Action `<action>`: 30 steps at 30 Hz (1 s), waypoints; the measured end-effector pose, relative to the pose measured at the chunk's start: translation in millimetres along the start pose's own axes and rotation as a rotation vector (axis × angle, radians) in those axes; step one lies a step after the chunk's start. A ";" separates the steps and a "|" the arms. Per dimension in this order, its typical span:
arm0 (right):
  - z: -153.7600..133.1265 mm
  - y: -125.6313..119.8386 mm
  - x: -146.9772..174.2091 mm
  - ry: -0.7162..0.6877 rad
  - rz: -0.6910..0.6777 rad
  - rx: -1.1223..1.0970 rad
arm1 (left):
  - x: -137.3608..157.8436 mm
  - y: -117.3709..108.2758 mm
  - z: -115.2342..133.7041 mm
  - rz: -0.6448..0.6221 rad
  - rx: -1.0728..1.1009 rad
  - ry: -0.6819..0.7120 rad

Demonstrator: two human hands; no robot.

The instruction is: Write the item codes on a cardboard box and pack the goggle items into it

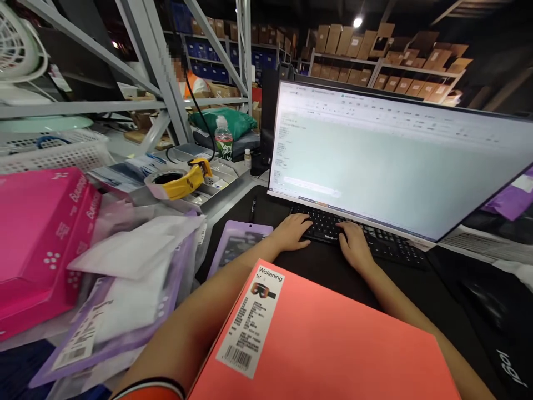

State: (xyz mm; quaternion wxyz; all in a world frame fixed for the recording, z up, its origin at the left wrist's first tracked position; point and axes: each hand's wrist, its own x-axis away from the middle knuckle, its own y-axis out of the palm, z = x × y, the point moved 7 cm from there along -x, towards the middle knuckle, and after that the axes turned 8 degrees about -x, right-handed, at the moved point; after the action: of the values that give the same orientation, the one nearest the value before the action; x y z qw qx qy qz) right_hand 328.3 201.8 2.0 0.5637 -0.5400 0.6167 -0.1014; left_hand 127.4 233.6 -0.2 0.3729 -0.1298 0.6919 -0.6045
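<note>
My left hand [292,231] rests with spread fingers on the left end of a black keyboard [327,226]. Over its middle keys lies my right hand [353,244], fingers apart and holding nothing. Behind the keyboard a wide monitor [375,161] shows a document with lines of small text at the left. Between my forearms, close to me, is a coral-orange box [333,344] with a white label [252,322] bearing "Wakening", a goggles picture and a barcode. A purple-edged pouch [239,239] sits left of my left hand, and a black pen [252,209] lies beyond it.
To the left are a pink box [37,239] and plastic-bagged packages [137,266]. A yellow tape dispenser [183,183] lies on a metal tray [225,186] near a bottle [224,139]. At the right is a black mouse [483,303]. A person [194,83] is behind the metal frame.
</note>
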 end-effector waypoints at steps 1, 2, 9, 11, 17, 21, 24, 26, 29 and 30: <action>0.3 0.6 0.1 0.005 -0.004 0.021 | 0.1 -0.2 0.2 -0.003 0.000 0.001; 1.0 0.7 0.1 0.013 -0.006 0.042 | 0.2 -0.2 0.3 -0.008 0.000 0.001; 5.6 -1.1 0.8 0.076 -0.006 0.020 | -0.2 0.3 -0.3 -0.009 -0.002 0.005; 5.6 1.3 1.9 0.089 -0.025 0.024 | -0.4 0.2 -0.5 -0.002 -0.002 0.007; -0.7 4.2 1.9 0.065 -0.077 0.079 | -0.7 0.1 -0.5 -0.015 0.003 0.004; -1.6 0.8 0.2 0.076 -0.068 0.068 | -0.2 -0.4 -0.7 -0.007 -0.006 0.013; -2.5 -0.6 -0.4 0.078 -0.064 0.059 | 0.1 -0.7 -1.1 -0.009 -0.012 0.011; -3.5 -1.8 -1.0 0.081 -0.065 0.053 | -0.1 -0.8 -0.8 -0.011 -0.018 0.017; -1.4 -6.2 -2.8 0.129 -0.052 0.036 | -0.7 -0.7 -1.2 -0.001 -0.022 0.033; 1.0 -8.7 -3.4 0.163 -0.035 0.032 | -1.0 -0.2 -1.9 0.003 -0.022 0.036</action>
State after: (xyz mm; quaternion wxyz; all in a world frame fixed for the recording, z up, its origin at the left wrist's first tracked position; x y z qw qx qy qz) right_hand 333.2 201.5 10.0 0.5185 -0.5315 0.6492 -0.1649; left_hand 126.8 235.6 0.3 0.3597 -0.1221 0.7052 -0.5986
